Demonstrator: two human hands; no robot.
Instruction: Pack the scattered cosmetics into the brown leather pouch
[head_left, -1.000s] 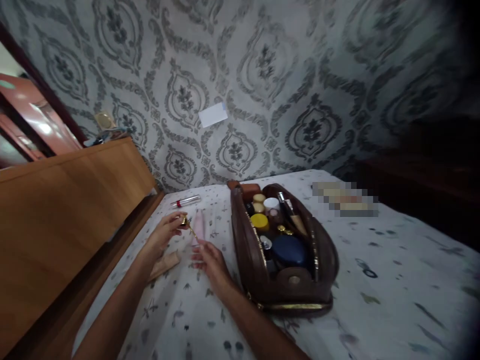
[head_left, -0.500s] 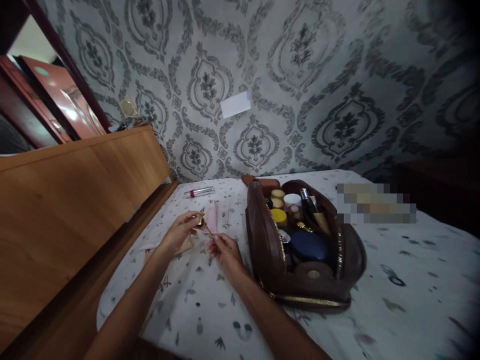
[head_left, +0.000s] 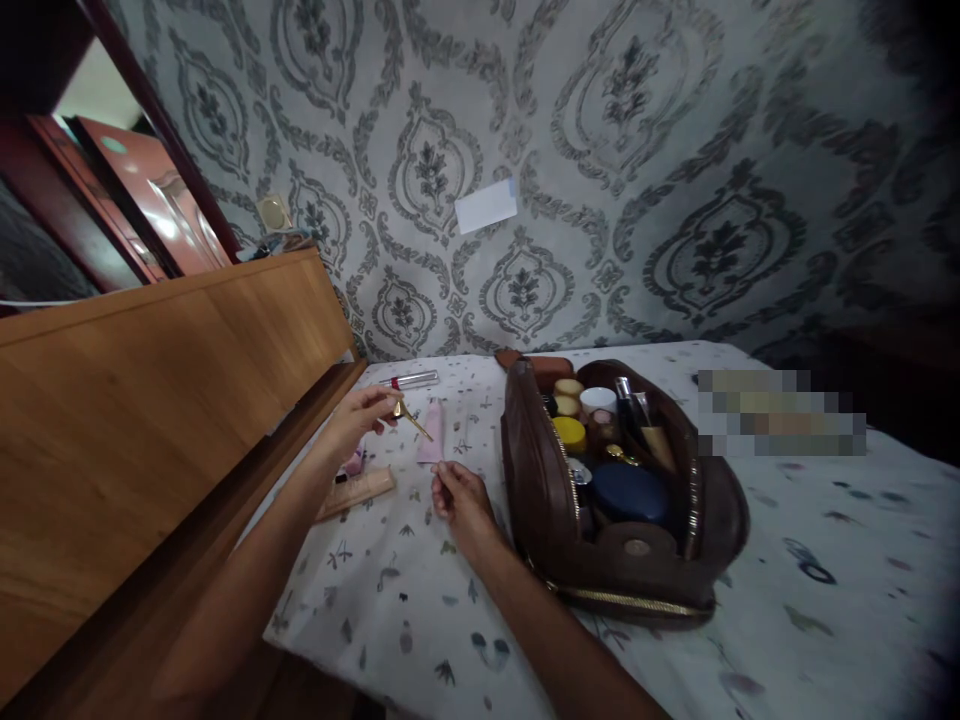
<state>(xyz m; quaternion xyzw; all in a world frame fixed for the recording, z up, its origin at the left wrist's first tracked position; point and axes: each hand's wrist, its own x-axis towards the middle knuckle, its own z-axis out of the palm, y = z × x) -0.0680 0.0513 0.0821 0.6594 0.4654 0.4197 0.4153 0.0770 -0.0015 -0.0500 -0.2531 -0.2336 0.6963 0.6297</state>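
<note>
Between the thumb and fingers of my left hand (head_left: 360,420) is a thin gold stick (head_left: 418,425) with a wider gold end near my fingertips. It slants down to the right, over the upper part of a pink tube (head_left: 430,440) lying flat. My right hand (head_left: 461,500) is closed just below that tube, fingertips pinched together and apart from the stick; I see nothing in them. Under my left wrist lies a beige tube (head_left: 367,490), with a small pink item (head_left: 354,460) partly hidden behind the wrist.
An unzipped brown bag (head_left: 622,585) stands to the right, holding several jars, a yellow lid (head_left: 568,434), a dark blue oval case (head_left: 630,492) and brushes. A clear tube with a red band (head_left: 412,380) lies further back. A wooden headboard (head_left: 187,350) borders the left.
My right fingers have come off the gold stick and moved slightly down and right. The stick stays in my left hand. The view has shifted a little, showing more of the beige tube.
</note>
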